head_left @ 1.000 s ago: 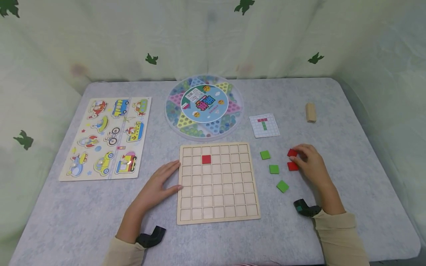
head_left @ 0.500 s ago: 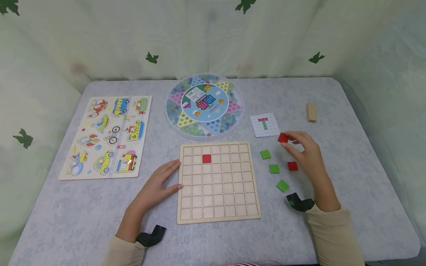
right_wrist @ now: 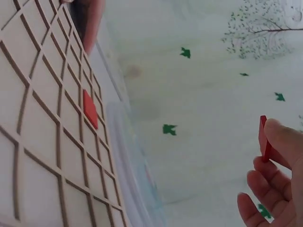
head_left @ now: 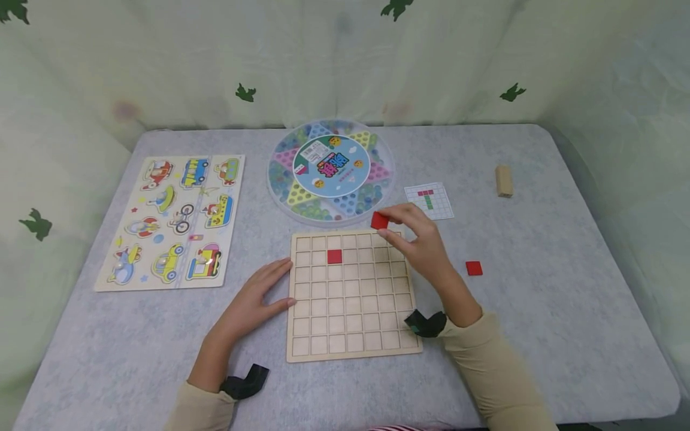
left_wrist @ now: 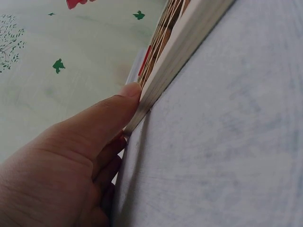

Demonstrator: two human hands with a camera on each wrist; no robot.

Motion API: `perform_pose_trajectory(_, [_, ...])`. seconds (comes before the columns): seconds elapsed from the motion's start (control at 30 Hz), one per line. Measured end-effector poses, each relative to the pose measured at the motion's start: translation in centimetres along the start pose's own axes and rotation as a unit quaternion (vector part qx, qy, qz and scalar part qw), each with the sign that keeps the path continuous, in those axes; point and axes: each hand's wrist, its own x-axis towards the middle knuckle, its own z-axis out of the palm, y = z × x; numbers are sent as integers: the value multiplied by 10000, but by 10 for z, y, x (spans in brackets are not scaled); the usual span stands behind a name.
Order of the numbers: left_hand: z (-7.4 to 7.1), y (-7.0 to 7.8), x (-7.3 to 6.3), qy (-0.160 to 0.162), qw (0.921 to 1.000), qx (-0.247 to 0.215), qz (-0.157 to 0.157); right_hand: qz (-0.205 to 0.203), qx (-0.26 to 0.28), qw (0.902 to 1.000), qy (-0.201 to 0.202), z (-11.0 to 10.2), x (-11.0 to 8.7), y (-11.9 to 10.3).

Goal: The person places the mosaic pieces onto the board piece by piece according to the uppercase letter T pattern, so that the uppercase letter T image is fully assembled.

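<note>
A wooden grid board [head_left: 353, 308] lies on the table, with one red square tile [head_left: 334, 257] in a cell of its second row from the back. My left hand [head_left: 253, 305] rests against the board's left edge, thumb and fingers spread and touching the side; the left wrist view shows the thumb tip at the rim. Over the board's back edge, my right hand [head_left: 423, 239] pinches a second red tile [head_left: 380, 220] between thumb and fingertips, raised clear in the right wrist view. A third red tile [head_left: 474, 268] lies right of my right forearm. The green tiles are hidden behind my right hand and arm.
Behind my right hand lies a pattern card [head_left: 439, 200] with a red and green T. A round marble-game case [head_left: 331, 170] stands behind the board. The vehicle puzzle [head_left: 172, 224] lies at left, and a small wooden block [head_left: 504, 181] at back right.
My right hand has picked up a red tile from the right side of the table and carried it left to the board's back edge. My left hand has stayed in place.
</note>
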Motion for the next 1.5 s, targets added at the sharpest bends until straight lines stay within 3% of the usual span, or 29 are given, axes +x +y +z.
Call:
perform_pose_trajectory(0.27, [0,0,1,-23,10000,-31,62,620,70,9936,-937,41,-10,16])
perform_pose_trajectory(0.43, [-1,0,1,29,9999,36,124,1225,-231,9788,-1623,52,-20,27])
perform_pose_trajectory(0.6, [-1,-1,1,16,10000,39,87,1275,-487,9716,-1935,56,-23,32])
perform_pose_trajectory(1.0, [0,-2,0,7,10000,5,67,1215,-744,9673,-2097,58,-24,31])
perform_pose_trajectory(1.27, [2,-2,-1,72,9999,26,69,1815,-293,9520,-2450,42,-18,19])
perform_pose_trajectory(1.37, [2,-2,-1,75,10000,19,62,1771,-116,9555,-2356,27,-15,11])
perform_pose_trajectory(1.5, [1,-1,0,43,10000,-21,64,1423,-352,9681,-2032,2,-16,2])
